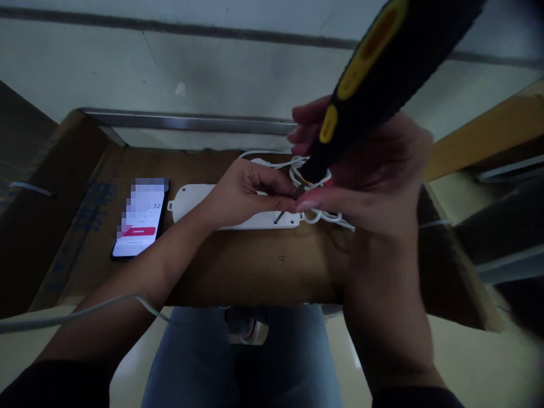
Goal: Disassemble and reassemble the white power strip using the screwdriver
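A white power strip [199, 199] lies face down on a cardboard-covered surface [238, 266], its white cord [317, 215] coiled at the right end. My right hand [369, 175] is wrapped round a black and yellow screwdriver [374, 73], whose metal tip [283, 212] points down at the strip's right end. My left hand [246, 190] rests on the strip, fingers pinched together next to the screwdriver tip. What those fingers pinch is too small to make out.
A phone [140, 218] with a lit screen lies left of the strip. A small screw [281, 258] sits on the cardboard in front of the strip. A white cable [85, 311] crosses my left forearm. Cardboard walls rise at both sides; a metal rail [187, 120] runs behind.
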A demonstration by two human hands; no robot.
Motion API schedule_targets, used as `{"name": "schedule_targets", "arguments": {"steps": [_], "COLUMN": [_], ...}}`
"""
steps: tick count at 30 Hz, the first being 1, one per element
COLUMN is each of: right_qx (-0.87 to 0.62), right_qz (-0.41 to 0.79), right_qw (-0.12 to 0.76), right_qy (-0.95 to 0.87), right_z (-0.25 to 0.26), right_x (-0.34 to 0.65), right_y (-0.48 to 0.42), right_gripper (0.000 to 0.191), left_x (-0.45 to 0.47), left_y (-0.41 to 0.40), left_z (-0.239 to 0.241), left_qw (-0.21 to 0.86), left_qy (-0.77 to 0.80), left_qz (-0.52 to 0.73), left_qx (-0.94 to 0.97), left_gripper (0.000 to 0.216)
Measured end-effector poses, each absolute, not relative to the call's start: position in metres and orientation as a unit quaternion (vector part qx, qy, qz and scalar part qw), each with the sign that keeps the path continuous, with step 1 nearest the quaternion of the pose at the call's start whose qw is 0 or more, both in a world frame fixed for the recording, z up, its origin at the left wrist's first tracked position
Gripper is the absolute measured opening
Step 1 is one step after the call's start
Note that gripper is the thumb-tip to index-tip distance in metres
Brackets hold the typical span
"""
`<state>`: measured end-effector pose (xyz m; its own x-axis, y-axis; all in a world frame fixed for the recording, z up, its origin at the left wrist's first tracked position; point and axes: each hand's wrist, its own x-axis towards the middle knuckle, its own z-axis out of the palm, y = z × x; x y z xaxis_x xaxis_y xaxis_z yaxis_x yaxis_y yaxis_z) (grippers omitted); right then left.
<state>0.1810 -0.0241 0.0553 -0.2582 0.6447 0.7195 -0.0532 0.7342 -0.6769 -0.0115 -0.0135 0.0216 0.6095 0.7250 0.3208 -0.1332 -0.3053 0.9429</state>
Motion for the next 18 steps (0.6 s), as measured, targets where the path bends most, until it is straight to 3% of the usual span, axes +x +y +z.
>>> {"name": "schedule_targets", "arguments": {"steps": [4, 9, 14, 18], "right_qx": [-0.172, -0.165, -0.131, -0.126], "right_qz": [0.270, 0.278, 0.332, 0.341], "right_qw": [0.631, 0.634, 0.611, 0.587], "right_qy": [-0.707, -0.702, -0.706, -0.723], "right_z": [0.053, 0.052, 0.055, 0.058], "right_x": [0.174, 0.171, 0.179, 0.183], "right_y": [-0.015, -0.014, -0.016, -0.018], "right_gripper": [0.050, 0.052, 0.032, 0.031], "left_x": [-0.004, 0.000, -0.015, -0.026], "left_y": [-0.016, -0.018, -0.011, -0.007], "left_z": [0.017, 0.015, 0.024, 0.032], "left_qw": [0.536, 0.482, 0.495, 0.478], "left_qy": [0.205, 0.233, 0.185, 0.171], "left_qz": [0.429, 0.468, 0.378, 0.338], "left_qx": [0.698, 0.703, 0.761, 0.793], "left_gripper": [0.030, 0.039, 0.015, 0.014]}}
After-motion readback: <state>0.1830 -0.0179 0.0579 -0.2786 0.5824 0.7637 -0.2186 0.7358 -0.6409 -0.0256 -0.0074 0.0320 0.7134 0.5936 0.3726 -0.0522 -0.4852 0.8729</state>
